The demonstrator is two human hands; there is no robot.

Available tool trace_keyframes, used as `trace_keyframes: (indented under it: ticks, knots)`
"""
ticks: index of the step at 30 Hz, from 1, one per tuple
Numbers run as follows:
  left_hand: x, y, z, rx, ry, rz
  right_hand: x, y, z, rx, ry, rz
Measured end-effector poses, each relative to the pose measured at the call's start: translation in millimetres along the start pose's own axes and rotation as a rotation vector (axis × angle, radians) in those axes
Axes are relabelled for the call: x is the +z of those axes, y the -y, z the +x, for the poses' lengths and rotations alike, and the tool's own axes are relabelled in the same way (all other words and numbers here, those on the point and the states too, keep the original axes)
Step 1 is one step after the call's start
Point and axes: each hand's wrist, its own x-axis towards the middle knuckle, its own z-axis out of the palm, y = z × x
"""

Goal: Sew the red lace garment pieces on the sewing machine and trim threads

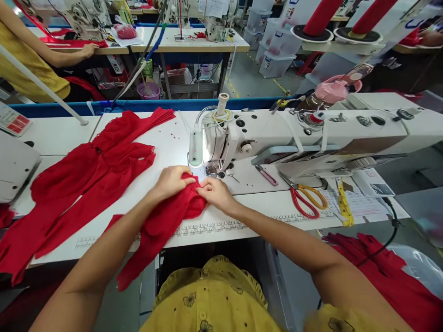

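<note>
A red fabric piece [166, 221] lies bunched on the white table, draping over the front edge. My left hand [172, 181] presses on its top edge with curled fingers. My right hand [217, 192] pinches the same edge just right of it. Both hands sit right in front of the needle area of the white sewing machine [311, 133], whose presser foot [211, 171] is just behind my fingers.
A pile of red fabric pieces [86, 180] spreads over the table's left. Scissors with red and yellow handles [306, 198], a pink clipper [266, 175] and a yellow tape measure [342, 203] lie right. More red fabric [387, 272] fills a bin lower right. Another person [31, 50] sits far left.
</note>
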Motion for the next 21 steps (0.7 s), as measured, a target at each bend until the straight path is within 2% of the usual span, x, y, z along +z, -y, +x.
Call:
trace_keyframes:
  ticks: [2,4,7,9,11,13,16,19,21]
  knots:
    - [20.2,-8,7,0.015,0.03,0.01,-18,-11,-7,-0.07,-0.039,-0.225]
    - [30.5,-12,9,0.024,0.05,0.021,-29,-19,-15,-0.213,-0.084,-0.529]
    - [31.1,-13,11,0.007,0.072,0.037,-37,-29,-19,-0.538,-0.145,-0.903]
    - [27.4,-14,13,-0.01,0.081,0.058,-41,-35,-18,-0.744,-0.167,-1.045]
    - [23.0,-19,12,-0.015,0.052,0.105,-45,-39,-16,-0.857,-0.154,-1.096]
    - [18.9,-26,3,0.014,-0.021,0.169,-49,-41,-14,-0.906,-0.127,-1.103]
    - [18.4,-36,-21,0.169,-0.078,0.214,-53,-42,-11,-0.949,-0.114,-1.098]
    - [30.5,-32,-43,0.36,-0.128,0.248,-53,-42,-10,-1.012,-0.16,-1.094]
    - [42.5,-23,-49,0.418,-0.176,0.309,-51,-43,-10,-1.038,-0.191,-1.106]
